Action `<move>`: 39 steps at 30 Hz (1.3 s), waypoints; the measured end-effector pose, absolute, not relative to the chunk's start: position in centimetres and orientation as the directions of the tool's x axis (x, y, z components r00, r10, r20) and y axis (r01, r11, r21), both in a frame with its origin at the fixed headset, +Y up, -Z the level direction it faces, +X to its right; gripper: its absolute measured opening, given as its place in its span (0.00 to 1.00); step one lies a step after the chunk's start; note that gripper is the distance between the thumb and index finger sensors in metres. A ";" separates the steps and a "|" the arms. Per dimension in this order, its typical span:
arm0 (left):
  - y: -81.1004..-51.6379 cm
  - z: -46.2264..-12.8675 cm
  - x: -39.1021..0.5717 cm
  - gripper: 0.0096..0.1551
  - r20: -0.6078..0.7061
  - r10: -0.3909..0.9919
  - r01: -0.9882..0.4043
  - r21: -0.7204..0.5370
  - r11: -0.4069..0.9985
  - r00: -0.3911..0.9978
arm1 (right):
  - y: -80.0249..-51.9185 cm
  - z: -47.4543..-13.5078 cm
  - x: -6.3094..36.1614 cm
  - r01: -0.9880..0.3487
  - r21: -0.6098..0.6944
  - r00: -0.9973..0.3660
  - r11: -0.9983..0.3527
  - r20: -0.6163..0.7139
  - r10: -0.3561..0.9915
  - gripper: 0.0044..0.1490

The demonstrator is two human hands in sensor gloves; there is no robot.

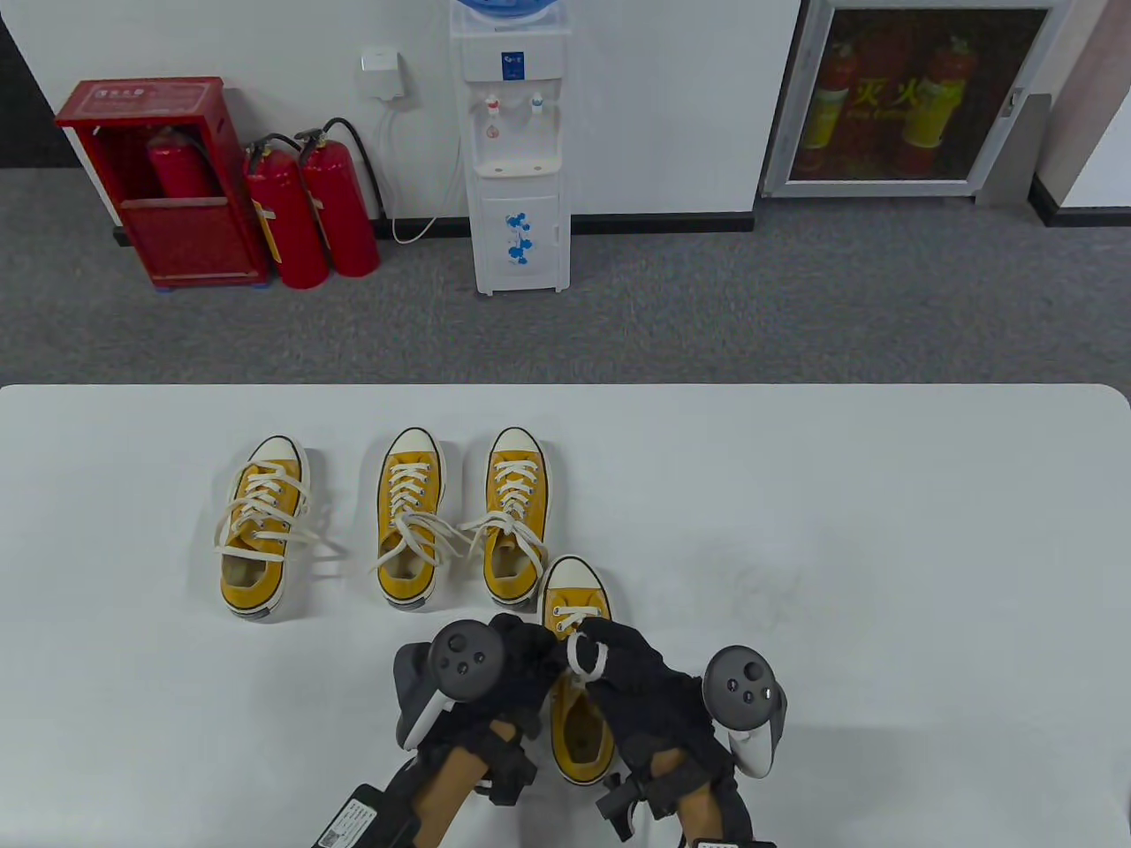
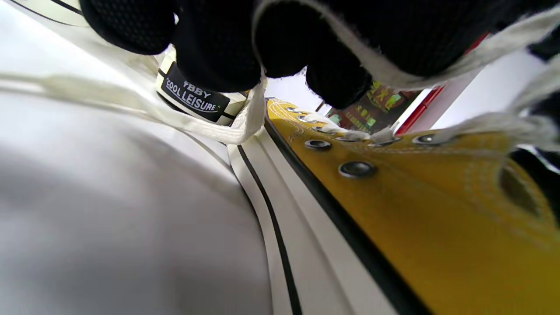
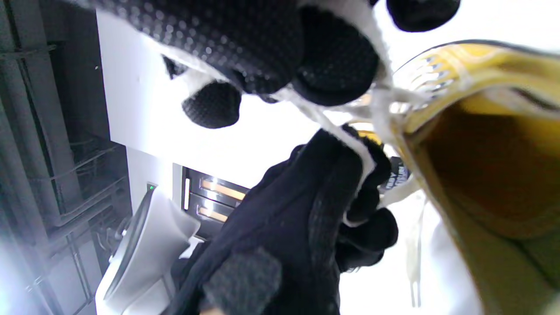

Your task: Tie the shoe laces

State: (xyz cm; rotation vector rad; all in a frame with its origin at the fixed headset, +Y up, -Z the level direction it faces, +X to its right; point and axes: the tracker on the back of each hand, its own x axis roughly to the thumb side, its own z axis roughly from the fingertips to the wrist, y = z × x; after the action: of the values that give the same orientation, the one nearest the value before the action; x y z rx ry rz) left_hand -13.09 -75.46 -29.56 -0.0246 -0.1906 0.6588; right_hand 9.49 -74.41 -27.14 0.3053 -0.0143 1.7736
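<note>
A yellow canvas shoe (image 1: 579,680) with a white toe cap lies at the table's near middle, toe pointing away from me. My left hand (image 1: 521,649) and right hand (image 1: 618,658) meet over its upper eyelets. The right hand has a white lace (image 1: 588,655) wound round its fingers. In the left wrist view my curled left fingers (image 2: 218,52) grip a lace (image 2: 249,118) beside the shoe's yellow side (image 2: 437,205). In the right wrist view my right fingers (image 3: 306,61) pinch a lace (image 3: 345,135) that runs across to the left hand (image 3: 306,210).
Three more yellow shoes stand farther back: one at the left (image 1: 261,526) and a pair (image 1: 411,517) (image 1: 514,512) whose loose laces spread between them. The white table (image 1: 884,574) stretches to the right. Beyond the table's far edge are fire extinguishers (image 1: 309,212) and a water dispenser (image 1: 517,150).
</note>
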 end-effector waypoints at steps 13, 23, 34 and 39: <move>-76.0 -28.9 -14.1 0.26 0.188 0.611 -0.615 -0.046 0.787 0.769 | -74.1 -26.2 10.4 -0.901 -0.134 -0.431 -0.412 0.191 0.882 0.24; -75.9 -28.5 -14.6 0.27 0.202 0.638 -0.644 -0.044 0.764 0.743 | -73.4 -25.9 11.4 -0.895 -0.129 -0.442 -0.427 0.134 0.887 0.27; -76.2 -28.7 -15.5 0.32 0.156 0.689 -0.694 -0.033 0.720 0.708 | -74.7 -26.7 11.7 -0.961 0.091 -0.259 -0.260 0.027 0.965 0.36; -76.2 -28.6 -15.5 0.32 0.146 0.748 -0.751 -0.041 0.659 0.648 | -74.8 -26.7 11.2 -0.939 0.091 -0.328 -0.331 0.049 0.943 0.34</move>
State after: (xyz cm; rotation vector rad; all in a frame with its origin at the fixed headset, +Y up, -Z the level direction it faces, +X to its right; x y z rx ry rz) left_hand -15.52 -76.21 -28.61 0.0238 -0.1548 0.8519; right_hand 11.23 -74.80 -26.70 0.1088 0.0535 1.9055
